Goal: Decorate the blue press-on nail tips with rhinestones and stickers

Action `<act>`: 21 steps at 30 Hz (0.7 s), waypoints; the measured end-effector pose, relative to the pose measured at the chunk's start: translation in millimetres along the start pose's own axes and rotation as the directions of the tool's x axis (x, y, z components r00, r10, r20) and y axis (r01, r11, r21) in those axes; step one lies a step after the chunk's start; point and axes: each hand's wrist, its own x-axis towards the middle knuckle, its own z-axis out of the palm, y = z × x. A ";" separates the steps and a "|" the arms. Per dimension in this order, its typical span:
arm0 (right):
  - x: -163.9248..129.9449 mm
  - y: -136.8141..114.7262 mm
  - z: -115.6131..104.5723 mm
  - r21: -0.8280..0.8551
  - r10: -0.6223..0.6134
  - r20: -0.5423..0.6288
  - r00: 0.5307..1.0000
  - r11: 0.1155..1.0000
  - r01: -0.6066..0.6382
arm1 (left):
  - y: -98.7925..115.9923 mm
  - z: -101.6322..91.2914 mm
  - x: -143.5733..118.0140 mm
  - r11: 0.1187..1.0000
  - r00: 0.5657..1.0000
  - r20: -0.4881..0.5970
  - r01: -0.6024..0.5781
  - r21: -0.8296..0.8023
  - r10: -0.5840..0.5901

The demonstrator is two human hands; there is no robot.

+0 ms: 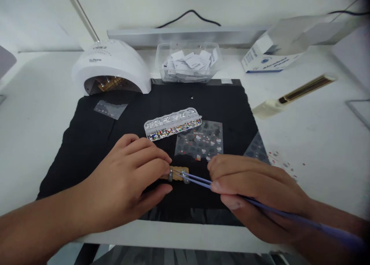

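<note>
The left hand rests on the black mat with its fingers curled down, pinching one end of a small tan strip. The strip lies flat on the mat between the two hands and carries two small grey pieces on its upper face. The right hand closes around one pair of purple tweezers, thumb and forefinger pressed on the shanks; the two tips are nearly together and meet the strip at the right-hand grey piece (whether anything is caught between the tips cannot be told).

Items on the mat, counted:
- One clear bead box, long and divided into compartments, one row holding clear stones and one row holding coloured ones; it lies just beyond the hands
- Two sticker sheets: one just beside the box, one at the right edge of the mat
- One small clear packet at the far left

Items on the white table around the mat:
- One white nail lamp at the far left corner of the mat
- One clear tub filled with white paper packets
- One open cardboard box at the far right
- One cream and gold tool, lying slantwise well apart from the hands
</note>
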 end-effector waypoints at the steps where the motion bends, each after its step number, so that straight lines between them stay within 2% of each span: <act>1: 0.3 0.1 0.0 -0.004 -0.003 0.001 1.000 1.000 0.003 | 0.2 0.2 0.2 1.000 1.000 -0.002 -0.003 0.002 0.003; 15: -1.9 2.8 3.9 -0.028 0.026 0.001 1.000 0.999 -0.026 | -1.2 6.4 0.7 1.000 1.000 -0.003 -0.009 -0.017 0.009; 21: -0.8 2.0 1.6 -0.010 -0.001 0.009 1.000 1.000 0.001 | -1.3 5.5 3.1 0.999 1.000 0.005 -0.003 -0.034 0.003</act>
